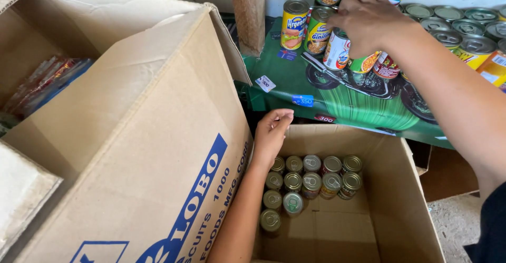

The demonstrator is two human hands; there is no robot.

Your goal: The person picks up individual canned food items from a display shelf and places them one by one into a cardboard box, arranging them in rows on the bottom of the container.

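My left hand rests on the far left rim of an open cardboard box on the floor, fingers curled over the edge, holding nothing. Several small tin cans stand upright inside the box at its far left. My right hand reaches up to the shelf and grips a few cans from above: a white-labelled can, a green and orange one and a red one. They hover just above the green printed shelf cover.
A large cardboard box with blue print fills the left, open at the top with packets inside. More cans stand in rows on the shelf at right, two others beside a wooden post.
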